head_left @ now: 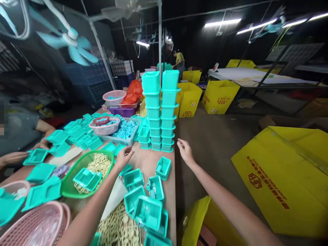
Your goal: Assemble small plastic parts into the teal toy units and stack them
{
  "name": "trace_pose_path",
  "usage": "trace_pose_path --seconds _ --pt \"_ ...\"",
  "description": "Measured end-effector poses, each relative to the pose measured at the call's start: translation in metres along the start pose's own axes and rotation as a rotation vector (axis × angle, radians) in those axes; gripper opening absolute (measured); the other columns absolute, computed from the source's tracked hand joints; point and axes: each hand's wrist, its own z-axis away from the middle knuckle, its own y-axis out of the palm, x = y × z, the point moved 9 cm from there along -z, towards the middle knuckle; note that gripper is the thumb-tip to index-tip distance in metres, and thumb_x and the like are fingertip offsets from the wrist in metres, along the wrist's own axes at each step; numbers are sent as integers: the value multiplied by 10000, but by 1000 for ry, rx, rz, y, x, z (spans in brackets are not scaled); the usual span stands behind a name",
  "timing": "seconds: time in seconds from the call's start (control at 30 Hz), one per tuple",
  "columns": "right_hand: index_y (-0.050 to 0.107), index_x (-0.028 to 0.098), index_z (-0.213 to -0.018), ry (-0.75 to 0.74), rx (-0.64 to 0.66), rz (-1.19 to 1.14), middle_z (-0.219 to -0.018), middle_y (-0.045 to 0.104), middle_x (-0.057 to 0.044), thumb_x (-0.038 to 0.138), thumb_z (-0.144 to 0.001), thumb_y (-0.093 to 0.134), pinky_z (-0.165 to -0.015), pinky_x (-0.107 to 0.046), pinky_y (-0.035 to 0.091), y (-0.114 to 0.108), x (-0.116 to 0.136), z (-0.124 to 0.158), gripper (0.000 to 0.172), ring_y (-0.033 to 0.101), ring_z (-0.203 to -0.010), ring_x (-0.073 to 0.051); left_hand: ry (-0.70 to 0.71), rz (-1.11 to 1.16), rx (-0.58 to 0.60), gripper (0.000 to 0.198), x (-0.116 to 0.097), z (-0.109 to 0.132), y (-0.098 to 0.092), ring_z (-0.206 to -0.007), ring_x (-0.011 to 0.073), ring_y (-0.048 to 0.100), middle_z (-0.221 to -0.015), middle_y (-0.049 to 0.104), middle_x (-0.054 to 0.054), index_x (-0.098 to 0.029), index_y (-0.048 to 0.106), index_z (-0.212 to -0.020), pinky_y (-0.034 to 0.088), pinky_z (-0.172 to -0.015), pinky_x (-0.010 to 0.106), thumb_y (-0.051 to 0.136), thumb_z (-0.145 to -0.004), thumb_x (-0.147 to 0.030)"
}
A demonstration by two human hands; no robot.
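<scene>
My left hand (123, 156) hovers open over the brown table (146, 160), fingers spread, holding nothing, just past the green basket (68, 184) of cream plastic pieces. My right hand (185, 151) is open too, stretched out beyond the table's right edge, close to the foot of two tall stacks of teal boxes (160, 109). Loose teal boxes (143, 198) lie on the table between my forearms. A shorter stack (144, 136) stands left of the tall ones.
Another person's hands (15, 158) work on teal lids at the left. Pink baskets (105, 127) and a tray of blue parts (126, 130) sit further back. Yellow cartons (220, 95) stand on the floor at right; a flattened one (284, 177) lies near me.
</scene>
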Motion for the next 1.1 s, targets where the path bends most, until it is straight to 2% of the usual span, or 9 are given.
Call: trace_pose_path --seconds 0.1,0.23,0.4,0.5,0.57,0.77,0.87,1.0,1.1 --pt "676 176 -1283 -12 -175 -70 -1204 665 -192 617 -902 537 -839 -444 602 -34 2 -54 599 690 -1023 -292 8 77 -72 345 -16 -31 3 -1033 349 698 -940 746 111 -207 721 -880 511 -1014 506 895 -622 -356" --pt "627 194 -1351 73 -184 -171 -1242 697 -167 555 -921 527 -885 -429 584 -47 6 -114 570 686 -1091 -280 -11 154 -101 417 -39 -62 19 -1098 342 688 -954 748 110 -180 708 -940 496 -1047 503 885 -662 -436" --pt "691 147 -1208 338 -82 -144 -1169 731 -193 500 -862 568 -811 -433 598 -21 -38 -86 509 710 -1012 -296 -63 216 -75 322 -43 -50 49 -1081 307 705 -945 757 100 -168 723 -944 522 -1039 464 866 -718 -348" --pt "692 150 -1211 381 0 -107 -1202 716 -206 526 -846 576 -833 -458 594 0 -61 -12 536 697 -1070 -315 -73 258 -124 248 -37 -2 37 -1079 270 715 -1023 767 95 -173 736 -992 538 -1039 417 810 -782 -282" --pt "699 174 -1215 341 37 -88 -1231 703 -202 563 -854 571 -837 -462 597 4 -62 38 546 692 -1096 -317 -14 273 -200 245 -43 45 7 -1074 249 722 -1061 771 82 -192 739 -1044 551 -1031 396 776 -818 -280" --pt "731 166 -1178 34 22 -66 -1145 712 -151 478 -952 567 -923 -435 580 -6 15 106 418 715 -1040 -257 223 97 -589 287 -84 227 -115 -996 208 748 -1050 782 71 -200 740 -1097 613 -950 370 769 -852 -348" --pt "731 184 -1202 -187 135 -30 -1135 718 -143 413 -997 517 -960 -439 559 42 87 97 375 693 -1062 -260 174 24 -710 245 -79 305 -147 -984 177 749 -1042 781 56 -202 738 -1096 613 -940 321 751 -878 -312" --pt "696 181 -1291 -470 597 161 -1282 706 -148 282 -1020 423 -1101 -477 461 190 167 102 398 601 -1228 -285 46 -6 -648 246 -58 365 -148 -1005 178 751 -1075 777 56 -218 729 -1137 618 -912 287 721 -908 -307" --pt "628 111 -1371 -452 897 558 -1438 609 -204 299 -988 518 -1160 -523 374 289 171 118 440 424 -1419 -342 10 -59 -524 246 -50 391 -139 -1017 195 751 -1090 770 62 -237 725 -1157 624 -881 293 698 -923 -309"
